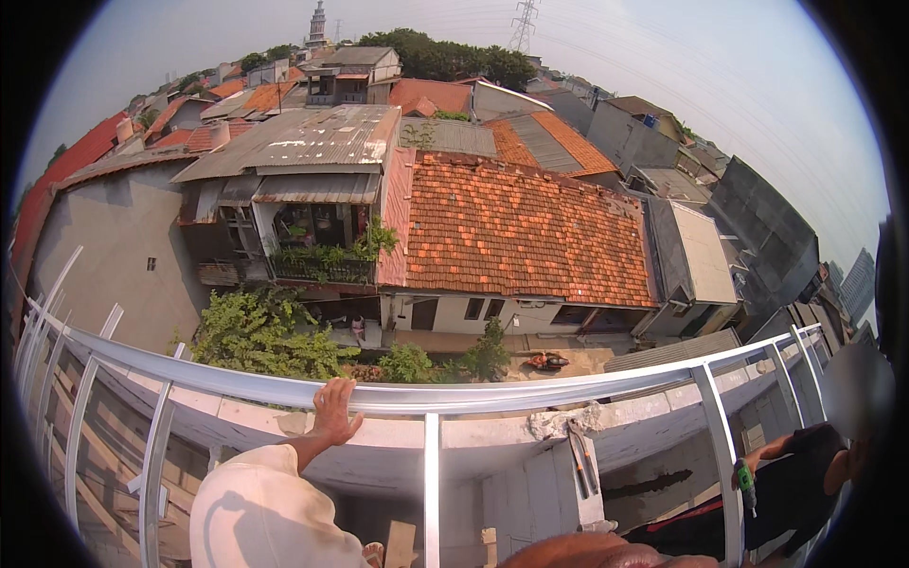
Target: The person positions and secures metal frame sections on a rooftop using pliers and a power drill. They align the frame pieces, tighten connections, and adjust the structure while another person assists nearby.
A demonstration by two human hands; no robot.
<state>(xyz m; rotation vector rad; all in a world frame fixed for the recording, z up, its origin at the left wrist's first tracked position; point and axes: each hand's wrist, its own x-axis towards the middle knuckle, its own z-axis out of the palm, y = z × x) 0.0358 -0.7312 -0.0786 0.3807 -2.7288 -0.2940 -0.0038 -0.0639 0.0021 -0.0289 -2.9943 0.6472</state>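
Observation:
My left hand point(333, 414) is closed over the long silvery metal rail point(530, 399), its fingers curling over the top edge and its thumb to the right. A light cream sleeve point(260, 511) covers that arm. Below the rail, a metal upright point(432, 492) stands right of the hand. At the bottom edge a patch of skin shows very close and cut off; it may be my right hand, but no fingers can be made out. A pair of orange-handled cutters point(582, 459) lies on the grey block wall point(530, 488), right of the upright.
On the right a co-worker in dark clothes point(800, 483) holds a green power drill point(747, 488) beside a slanted metal post point(720, 445). Crumbled mortar point(565, 421) sits on the wall top. Beyond the rail is a drop to a yard, with tiled roofs point(521, 227) and bushes point(265, 331).

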